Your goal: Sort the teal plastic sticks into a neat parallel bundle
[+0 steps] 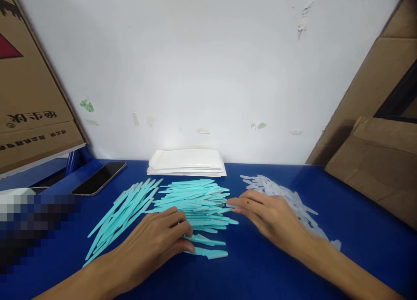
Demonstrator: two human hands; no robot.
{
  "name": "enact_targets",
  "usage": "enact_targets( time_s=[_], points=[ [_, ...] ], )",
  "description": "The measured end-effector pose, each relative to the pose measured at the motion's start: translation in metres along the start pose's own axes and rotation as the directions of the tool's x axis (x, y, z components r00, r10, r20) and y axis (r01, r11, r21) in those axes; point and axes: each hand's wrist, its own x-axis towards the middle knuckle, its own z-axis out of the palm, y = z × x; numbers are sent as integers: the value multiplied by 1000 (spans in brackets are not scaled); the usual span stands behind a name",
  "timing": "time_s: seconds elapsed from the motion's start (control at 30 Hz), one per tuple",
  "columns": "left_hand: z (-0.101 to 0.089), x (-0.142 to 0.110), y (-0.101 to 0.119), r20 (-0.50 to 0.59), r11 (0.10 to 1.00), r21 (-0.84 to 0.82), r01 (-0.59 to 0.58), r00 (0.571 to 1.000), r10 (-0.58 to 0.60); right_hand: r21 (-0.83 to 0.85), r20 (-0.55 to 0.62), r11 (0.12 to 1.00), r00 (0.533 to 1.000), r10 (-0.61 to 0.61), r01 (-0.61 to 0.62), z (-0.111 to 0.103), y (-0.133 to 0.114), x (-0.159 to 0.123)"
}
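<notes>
This looks like a workshop, with heaped turquoise tools (195,200) and cardboard (378,156).

The desk (257,274) is blue. In its middle lies a heap of teal tools (195,200), with a slanting bundle of similar tools (125,215) to the left. Translucent pieces (293,200) spread to the right. Flat white packets (185,161) lie stacked behind the heap; a phone (99,178) lies farther left.
</notes>
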Motion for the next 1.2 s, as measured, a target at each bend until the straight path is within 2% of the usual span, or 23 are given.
enact_targets(
  time_s=[0.23,0.33,0.53,0.7,0.93,1.2],
  points=[
    [-2,4,3,-195,990,128,-61,977,85,23,-32,1000,999,4,-3,2,-3,0],
    [-3,4,5,-183,985,155,-70,978,98,39,-25,999,1000,8,-7,2,-7,0],
    [-1,-1,6,-132,996,82,38,991,-27,72,-3,997,1000,-17,17,0,-16,1],
    [-3,-3,7,-120,996,56,75,990,-68,109,40,994,999,12,-17,-2,-18,3],
    [-1,-1,6,-181,994,86,64,982,-47,-45,27,994,995,-100,101,-2,-19,4],
    [-1,0,7,-221,985,162,65,975,-28,-37,-58,992,991,-121,119,-2,-16,2]
  ],
)
